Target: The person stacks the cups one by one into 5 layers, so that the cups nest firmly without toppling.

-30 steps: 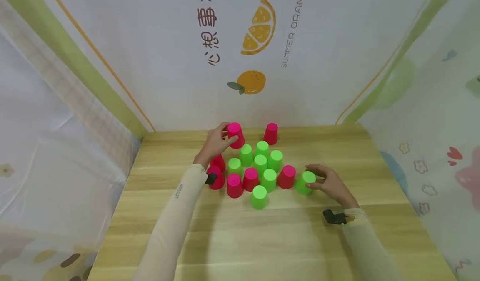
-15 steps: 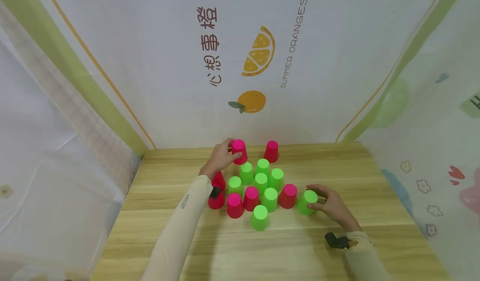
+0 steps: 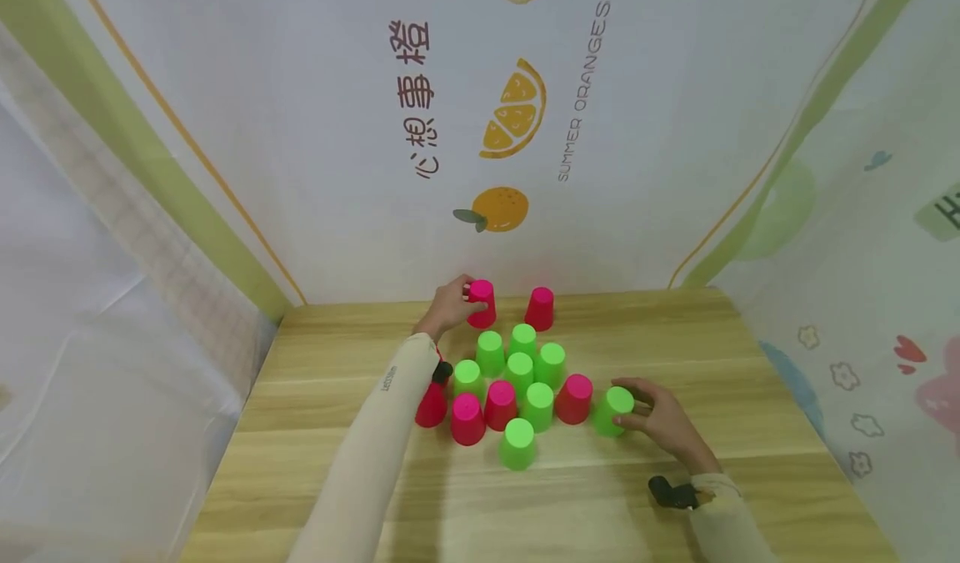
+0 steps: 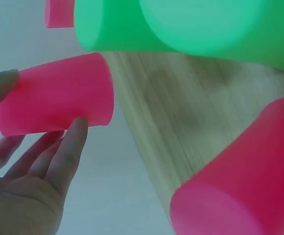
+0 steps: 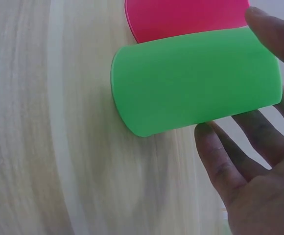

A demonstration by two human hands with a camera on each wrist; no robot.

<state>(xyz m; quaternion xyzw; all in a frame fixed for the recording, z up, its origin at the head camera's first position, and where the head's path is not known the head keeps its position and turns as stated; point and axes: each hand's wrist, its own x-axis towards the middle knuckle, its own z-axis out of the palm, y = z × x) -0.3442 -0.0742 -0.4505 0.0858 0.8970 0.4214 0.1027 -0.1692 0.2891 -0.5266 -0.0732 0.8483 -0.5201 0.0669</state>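
Note:
Upside-down plastic cups stand in a cluster on the wooden table (image 3: pixel 585 496). My left hand (image 3: pixel 467 294) reaches to the back edge and grips a pink cup (image 3: pixel 482 304) between thumb and fingers; the left wrist view shows this pink cup (image 4: pixel 54 95) with a fingertip (image 4: pixel 76 132) against its side. My right hand (image 3: pixel 633 403) holds a green cup (image 3: pixel 613 410) at the cluster's right end. In the right wrist view the green cup (image 5: pixel 196 88) lies between thumb and fingers (image 5: pixel 220 156).
A second pink cup (image 3: pixel 540 309) stands at the back. Several green cups (image 3: pixel 520 363) fill the middle, with pink cups (image 3: pixel 483 409) and one green cup (image 3: pixel 517 443) in front. Another pink cup (image 3: pixel 432 406) sits under my left forearm. Printed fabric walls close the back and sides.
My left hand has carried the pink cup a little right, toward the other back pink cup, and it now looks more upright. My right hand stays on the green cup.

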